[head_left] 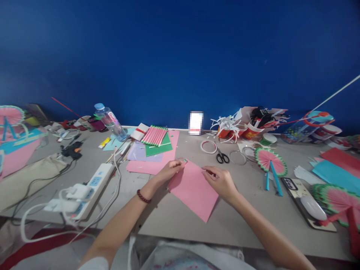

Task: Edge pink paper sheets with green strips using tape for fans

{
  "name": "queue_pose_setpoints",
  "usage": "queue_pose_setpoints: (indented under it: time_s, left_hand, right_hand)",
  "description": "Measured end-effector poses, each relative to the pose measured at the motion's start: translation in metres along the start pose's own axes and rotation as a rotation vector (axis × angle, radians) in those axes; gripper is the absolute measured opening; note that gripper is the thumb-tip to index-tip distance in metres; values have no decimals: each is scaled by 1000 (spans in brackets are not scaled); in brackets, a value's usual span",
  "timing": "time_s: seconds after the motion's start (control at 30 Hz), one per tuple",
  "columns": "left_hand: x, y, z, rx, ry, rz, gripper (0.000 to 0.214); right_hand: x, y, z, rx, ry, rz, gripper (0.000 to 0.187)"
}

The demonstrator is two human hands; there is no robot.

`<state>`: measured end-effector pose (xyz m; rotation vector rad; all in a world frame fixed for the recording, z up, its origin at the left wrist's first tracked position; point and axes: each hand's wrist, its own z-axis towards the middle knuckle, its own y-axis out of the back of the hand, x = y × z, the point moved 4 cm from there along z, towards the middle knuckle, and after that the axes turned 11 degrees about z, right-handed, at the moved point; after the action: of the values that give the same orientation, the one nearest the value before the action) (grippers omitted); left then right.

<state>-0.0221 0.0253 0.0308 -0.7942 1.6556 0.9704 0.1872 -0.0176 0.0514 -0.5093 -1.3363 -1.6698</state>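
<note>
A pink sheet of paper (194, 189) lies slanted on the grey table (174, 217) in front of me. My left hand (170, 170), with a dark bead bracelet at the wrist, pinches the sheet's far left corner. My right hand (221, 180) pinches the far edge of the same sheet a little to the right. Both hands have their fingers pressed together on the paper. Just beyond the hands lie more pink, purple and green sheets (153, 152) with a pleated pink-and-green strip (154, 135) on top.
Black scissors (222, 157), white rings (208, 147) and a watermelon paper fan (270, 162) lie to the right. A power strip (94, 183) with cables, a glue gun (71, 149) and a water bottle (110, 120) are on the left. A phone (305, 200) sits at right.
</note>
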Motion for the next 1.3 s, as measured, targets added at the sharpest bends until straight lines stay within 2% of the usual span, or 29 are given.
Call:
queue_pose_setpoints:
  time_s: [0.07, 0.13, 0.23, 0.37, 0.5, 0.57, 0.63, 0.77, 0.93, 1.03, 1.17, 1.3]
  left_hand:
    - [-4, 7, 1, -41, -38, 54, 37]
    - [-8, 9, 1, -49, -73, 92, 39]
    - [-7, 0, -1, 69, -74, 163, 42]
    - [-3, -22, -4, 262, -79, 289, 50]
    - [-4, -33, -5, 274, -97, 326, 53]
    - [-5, -34, -5, 252, -103, 337, 53]
    - [-5, -34, -6, 240, -109, 362, 53]
    - [-5, -35, -8, 228, -109, 429, 53]
    - [-5, -34, -9, 219, -108, 426, 51]
    - [-6, -35, -9, 225, -121, 418, 50]
    - [-9, -38, -10, 225, -199, 428, 46]
    - [-16, -39, -12, 70, -325, 412, 35]
  right_hand:
    - [-1, 4, 3, 39, -85, 102, 23]
    - [-4, 3, 4, 152, -199, 253, 24]
    - [-11, -5, 0, 298, -367, 471, 34]
    - [-22, -19, -6, 258, -491, 593, 36]
    - [-34, -29, -6, 193, -540, 630, 41]
    - [-37, -30, -4, 174, -526, 629, 46]
    - [-37, -32, -3, 211, -492, 639, 46]
    - [-33, -38, -7, 289, -487, 674, 34]
    - [-35, -42, -10, 227, -507, 657, 36]
    - [-32, -38, -8, 166, -418, 561, 33]
    - [-18, -30, -7, 70, -230, 385, 29]
    - [-4, -22, -8, -8, -37, 224, 28]
